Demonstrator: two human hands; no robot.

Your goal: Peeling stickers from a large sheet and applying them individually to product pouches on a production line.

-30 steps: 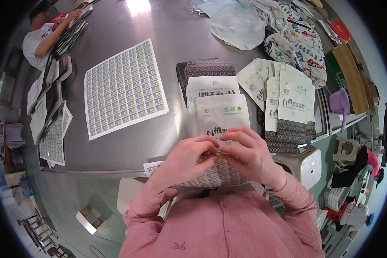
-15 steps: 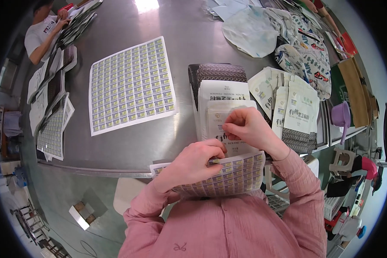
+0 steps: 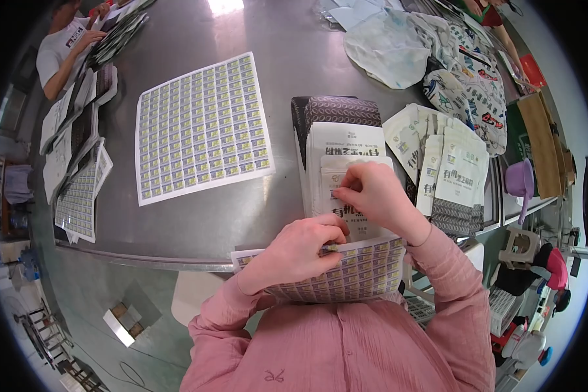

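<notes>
My left hand [image 3: 297,253] is closed on the top edge of a sheet of stickers [image 3: 366,271], purple and yellow, which hangs against my body below the table edge. With thumb and forefinger pinched, my right hand [image 3: 382,202] is over the front of a white pouch [image 3: 356,168]. Its fingertips hold a small sticker [image 3: 332,194] against the pouch; most of the sticker is hidden. This pouch tops a stack of white pouches [image 3: 346,134] with dark patterned ends. A second sticker sheet [image 3: 202,127] lies flat on the metal table to the left.
Several labelled pouches [image 3: 460,170] lie fanned to the right, beside a purple scoop [image 3: 518,179]. Behind them are a patterned cloth [image 3: 467,91] and a pale cap [image 3: 382,52]. Pouch stacks [image 3: 78,130] line the left edge, where a co-worker [image 3: 62,49] handles pouches.
My right hand's pinched fingertips have come down onto the sticker spot on the pouch. The left hand still grips the sheet, and the whole view has shifted slightly.
</notes>
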